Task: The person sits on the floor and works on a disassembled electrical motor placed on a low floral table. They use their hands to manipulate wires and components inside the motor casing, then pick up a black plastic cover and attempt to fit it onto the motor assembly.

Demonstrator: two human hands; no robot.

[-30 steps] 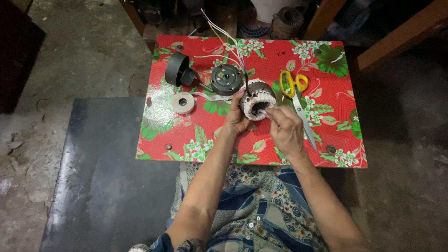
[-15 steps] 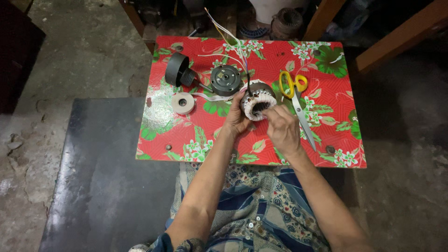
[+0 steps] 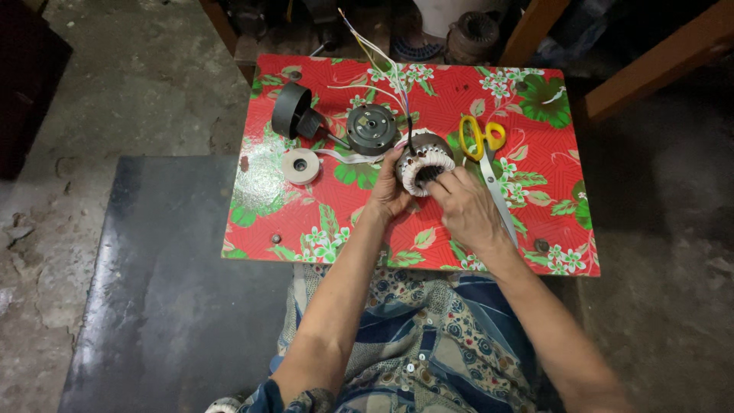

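The left hand point(image 3: 391, 193) is curled around the near-left side of a round motor stator point(image 3: 425, 160), its fingers closed on the outer rim and propping the part up off the tabletop point(image 3: 321, 229). The right hand point(image 3: 468, 210) comes in from the near-right, its fingertips point(image 3: 442, 182) pinched together at the stator's white-wrapped winding ring, right at the edge of the dark centre hole; whether they hold a thread or tie there is too small to tell. The stator sits just beyond both hands, touching each, its open face tilted toward the person so that its axis runs roughly from the hands up and away. Both hands are equally close; the left carries the weight, the right works at the face.

A bundle of thin wires point(image 3: 375, 57) rises from the stator's far side toward the back of the tabletop. Just right of the stator lie yellow-handled scissors point(image 3: 483, 145), blades pointing toward the person beside the right hand. To the left, near the stator, sits a round grey motor cover point(image 3: 371, 129), then a black cup-shaped housing point(image 3: 292, 112), and a roll of white tape point(image 3: 300, 166) nearer the person.
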